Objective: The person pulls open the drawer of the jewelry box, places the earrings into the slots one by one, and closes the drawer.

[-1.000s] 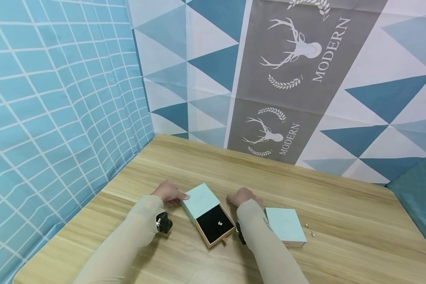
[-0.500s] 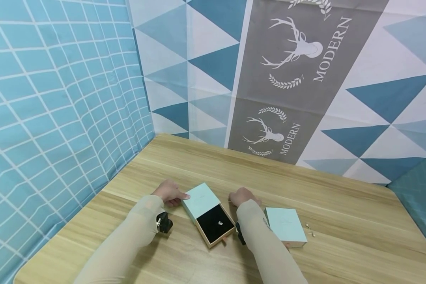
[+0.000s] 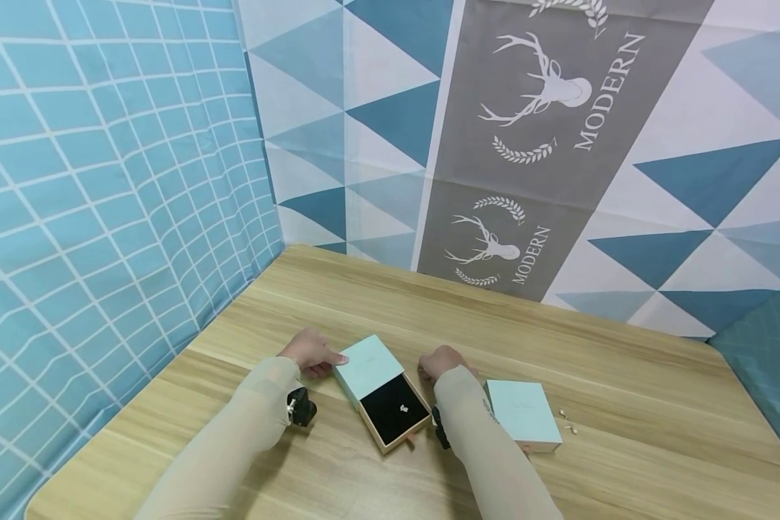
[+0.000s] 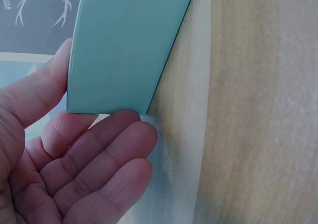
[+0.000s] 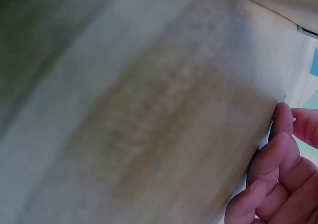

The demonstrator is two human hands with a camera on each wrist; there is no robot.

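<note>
A mint-green drawer-style jewelry box [image 3: 367, 363] lies on the table with its drawer pulled out, showing a black lining [image 3: 385, 426] and a small shiny earring [image 3: 404, 409] on it. My left hand [image 3: 308, 353] holds the box's sleeve at its left corner, thumb on top and fingers by the side; the left wrist view shows the sleeve [image 4: 121, 50] against the fingertips. Just right of the box, my right hand [image 3: 445, 361] pinches a tiny earring between thumb and forefinger. In the right wrist view only a thin pin [image 5: 284, 99] and a bright bit stick out; the rest is hidden.
A second mint-green box [image 3: 523, 412], closed, lies right of my right forearm. Several tiny pale pieces [image 3: 570, 429] are scattered beside it on the wooden table [image 3: 494, 328]. Patterned cloth hangs [image 3: 377, 144] stand behind and at the left.
My right hand has shifted very slightly right, and the small thing in its pinch has come a little more into view. My left hand and both boxes stay put.
</note>
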